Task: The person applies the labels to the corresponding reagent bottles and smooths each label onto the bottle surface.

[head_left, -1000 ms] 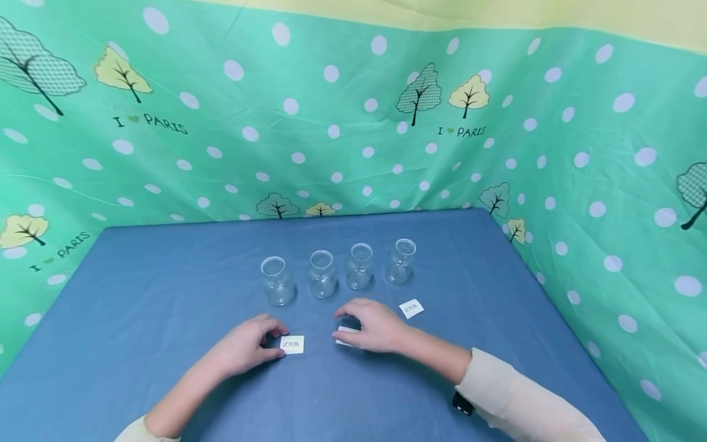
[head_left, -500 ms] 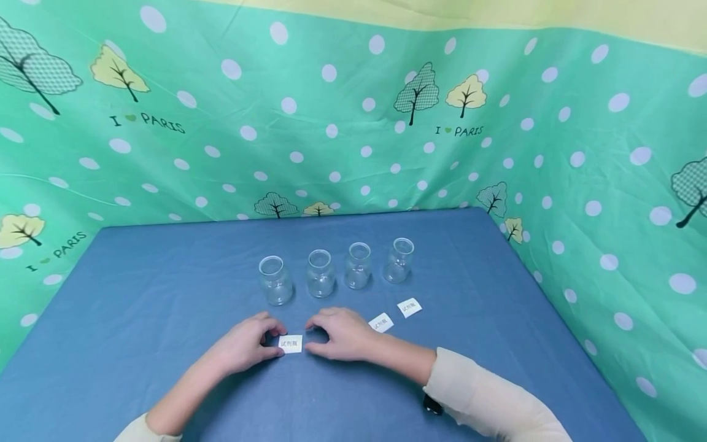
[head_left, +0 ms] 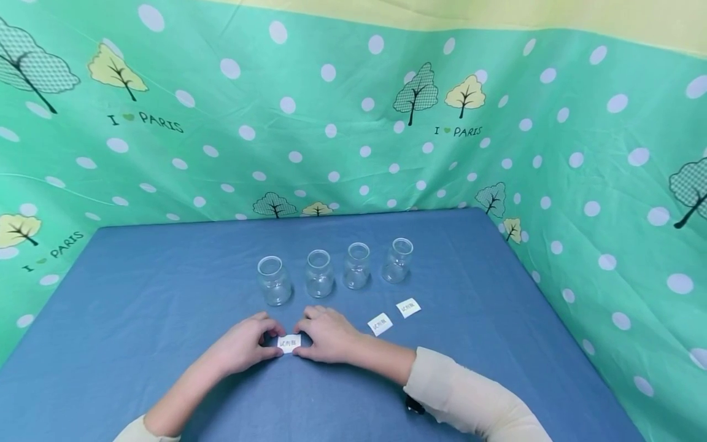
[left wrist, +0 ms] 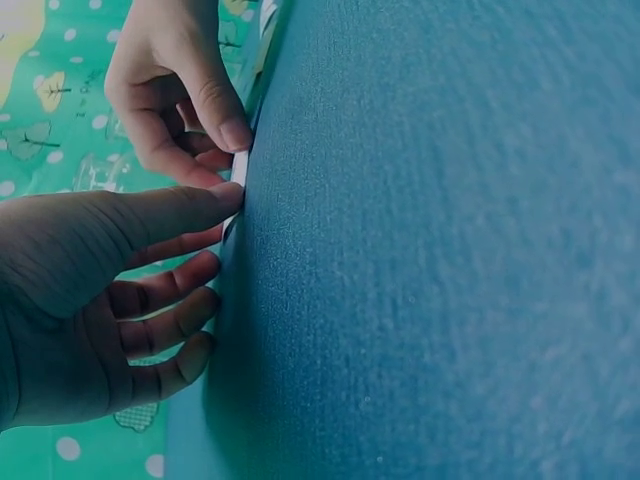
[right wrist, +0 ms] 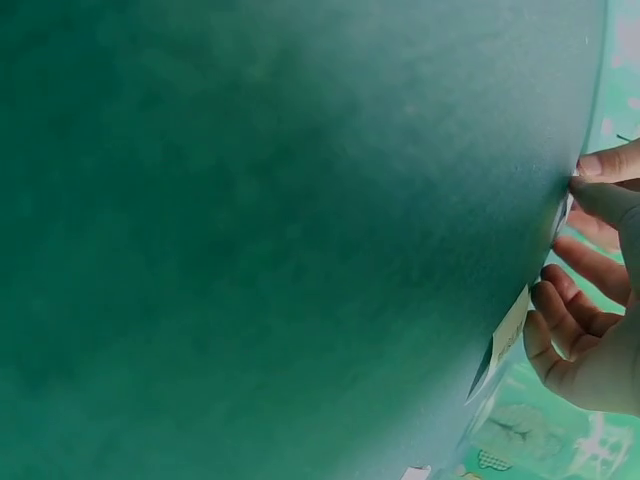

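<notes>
A small white paper label (head_left: 289, 344) with printed characters lies flat on the blue cloth, between both hands. At its left edge the left hand (head_left: 243, 345) holds it, thumb at the near corner and index finger at the far one. The right hand (head_left: 329, 336) holds the opposite edge in the same way. In the left wrist view the label (left wrist: 240, 165) appears nearly edge-on, with the left thumb (left wrist: 225, 197) on its end. Part of the right hand (right wrist: 600, 350) shows at the right wrist view's border. Two more labels, one nearer (head_left: 380, 324) and one farther (head_left: 409, 307), lie to the right.
Several clear glass jars stand upright in a row behind the labels, from the leftmost jar (head_left: 274, 282) to the rightmost jar (head_left: 397, 263). Blue cloth (head_left: 166, 276) covers the table. A green dotted curtain (head_left: 309, 123) rises along its back and right sides.
The right hand has left the middle label, which now lies flat and uncovered. It has moved left to the right edge of the label at the left hand. The left hand has stayed put.
</notes>
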Tool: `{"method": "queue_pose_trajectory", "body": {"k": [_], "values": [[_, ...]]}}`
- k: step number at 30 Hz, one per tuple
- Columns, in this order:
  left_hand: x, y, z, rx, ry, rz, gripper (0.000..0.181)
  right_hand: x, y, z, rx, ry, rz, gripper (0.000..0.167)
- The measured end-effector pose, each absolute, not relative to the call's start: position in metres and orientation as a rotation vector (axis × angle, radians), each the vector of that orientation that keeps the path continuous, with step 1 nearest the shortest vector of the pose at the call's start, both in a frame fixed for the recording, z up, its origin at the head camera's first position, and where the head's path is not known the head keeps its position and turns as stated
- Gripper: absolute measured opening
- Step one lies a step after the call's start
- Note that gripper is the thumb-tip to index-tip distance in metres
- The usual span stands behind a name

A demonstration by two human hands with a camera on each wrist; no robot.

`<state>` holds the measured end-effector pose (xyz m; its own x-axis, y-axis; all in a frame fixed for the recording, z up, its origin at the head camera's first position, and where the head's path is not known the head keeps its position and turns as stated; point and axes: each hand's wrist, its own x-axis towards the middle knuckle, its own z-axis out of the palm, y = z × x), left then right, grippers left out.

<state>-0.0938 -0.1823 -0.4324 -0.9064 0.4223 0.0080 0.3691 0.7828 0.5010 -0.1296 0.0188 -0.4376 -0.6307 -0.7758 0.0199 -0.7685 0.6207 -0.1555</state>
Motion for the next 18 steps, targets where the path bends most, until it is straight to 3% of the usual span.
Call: {"method": "queue_pose_trajectory", "body": {"k": [18], "values": [[-0.0964,-0.1894,-0.4377,0.619,2.829,0.981,0.023,-0.1318,0.0227,-0.4313,-1.187,2.795,-0.447,0.025]]}}
